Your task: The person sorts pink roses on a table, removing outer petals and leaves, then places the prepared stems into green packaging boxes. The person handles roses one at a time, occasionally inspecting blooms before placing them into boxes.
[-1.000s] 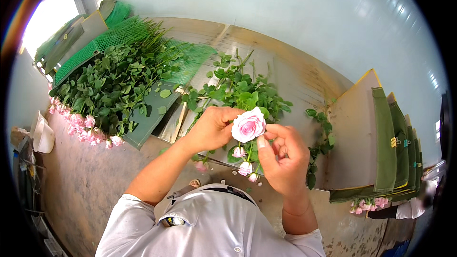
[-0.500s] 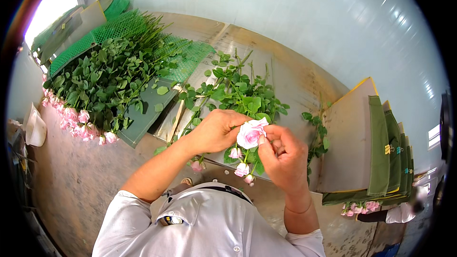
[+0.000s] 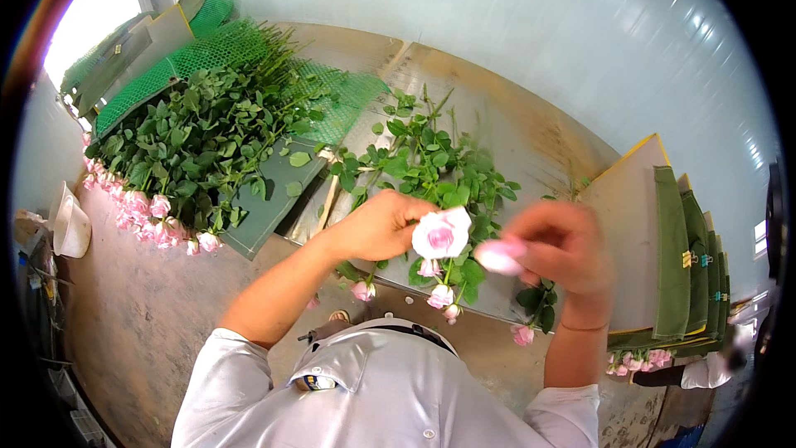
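One round, pale-pink rose [image 3: 441, 234] sits pinched in the left hand [image 3: 375, 226]; right of the rose, apart from it, the blurred right hand [image 3: 565, 247] pinches an oval pink petal [image 3: 501, 257], its long axis roughly toward the rose.

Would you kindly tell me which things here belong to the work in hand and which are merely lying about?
In the work:
- open pink rose, in the left hand
- apparent pink petal, blurred, in the right hand
- leafy stems beyond the hands

Seemingly lying about:
- white tub, left
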Tool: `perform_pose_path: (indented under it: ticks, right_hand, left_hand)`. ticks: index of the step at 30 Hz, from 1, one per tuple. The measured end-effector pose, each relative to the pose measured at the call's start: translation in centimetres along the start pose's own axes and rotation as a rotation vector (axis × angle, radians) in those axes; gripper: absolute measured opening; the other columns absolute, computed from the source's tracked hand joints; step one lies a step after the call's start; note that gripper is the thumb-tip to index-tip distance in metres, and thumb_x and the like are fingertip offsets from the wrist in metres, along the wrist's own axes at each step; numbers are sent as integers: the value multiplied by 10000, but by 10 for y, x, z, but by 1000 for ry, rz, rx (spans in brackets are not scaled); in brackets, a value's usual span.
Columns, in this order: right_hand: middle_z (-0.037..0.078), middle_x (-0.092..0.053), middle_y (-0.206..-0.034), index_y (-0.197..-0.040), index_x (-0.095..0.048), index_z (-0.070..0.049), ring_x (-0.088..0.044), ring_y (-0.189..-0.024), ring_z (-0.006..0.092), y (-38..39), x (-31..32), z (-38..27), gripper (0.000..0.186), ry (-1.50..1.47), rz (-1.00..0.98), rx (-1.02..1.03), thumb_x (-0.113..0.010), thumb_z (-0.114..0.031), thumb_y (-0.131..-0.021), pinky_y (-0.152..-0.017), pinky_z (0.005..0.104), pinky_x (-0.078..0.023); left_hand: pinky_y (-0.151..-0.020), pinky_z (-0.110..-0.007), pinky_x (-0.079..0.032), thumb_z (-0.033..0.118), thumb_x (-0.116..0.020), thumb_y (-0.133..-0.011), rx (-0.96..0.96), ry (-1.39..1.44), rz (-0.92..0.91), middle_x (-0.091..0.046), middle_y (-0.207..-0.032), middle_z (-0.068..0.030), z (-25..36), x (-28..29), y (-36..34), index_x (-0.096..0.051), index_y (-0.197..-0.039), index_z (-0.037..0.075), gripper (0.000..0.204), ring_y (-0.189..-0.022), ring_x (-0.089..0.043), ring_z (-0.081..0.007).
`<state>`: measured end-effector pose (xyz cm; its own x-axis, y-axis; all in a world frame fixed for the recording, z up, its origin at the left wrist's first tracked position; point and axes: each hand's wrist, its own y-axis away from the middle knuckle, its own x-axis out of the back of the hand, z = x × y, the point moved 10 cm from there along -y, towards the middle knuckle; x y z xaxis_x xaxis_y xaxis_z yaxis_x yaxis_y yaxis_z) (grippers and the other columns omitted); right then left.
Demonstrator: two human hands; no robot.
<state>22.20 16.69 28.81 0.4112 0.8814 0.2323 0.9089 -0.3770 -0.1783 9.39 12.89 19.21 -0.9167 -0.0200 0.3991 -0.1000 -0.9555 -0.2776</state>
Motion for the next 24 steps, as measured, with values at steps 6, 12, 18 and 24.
perform_pose_path:
  ticks: [6, 12, 18, 24]
  right_hand:
    - [93, -612, -686, -983, -605, 33, -505, -477, 105, 24, 24, 50, 186, -373, 144, -35, -571, -110, -869, -420, 224, -394]
    - [69, -607, -757, -1028, -592, 12, -500, -548, 82, 14, 7, 133, 201, -367, 179, -271, -494, -139, -939, -457, 209, -378]
    - [69, -601, -774, -996, -578, 1, -517, -572, 113, -8, -14, 180, 260, -636, 273, -408, -483, -238, -958, -478, 230, -394]
    - [59, -611, -795, -1038, -573, -5, -584, -696, 136, -27, -28, 201, 359, -867, 305, -464, -561, -344, -921, -606, 275, -512]
  left_hand:
    - [-800, -239, -482, 12, -576, -843, -11, 286, 239, -696, -938, -28, -7, 22, 2, -664, -1036, 41, 214, -847, -605, -60]
    - [-786, -225, -472, -2, -608, -835, 54, 269, 220, -679, -942, -17, -12, 20, 2, -662, -1037, 12, 210, -854, -594, -61]
    - [-723, -235, -490, 9, -575, -842, 19, 227, 249, -690, -880, -37, -2, 9, 1, -653, -1036, 19, 210, -785, -596, -60]
    - [-704, -288, -518, 6, -570, -813, -91, 23, 252, -678, -874, -108, 8, -24, 3, -649, -1071, 79, 280, -779, -658, -193]
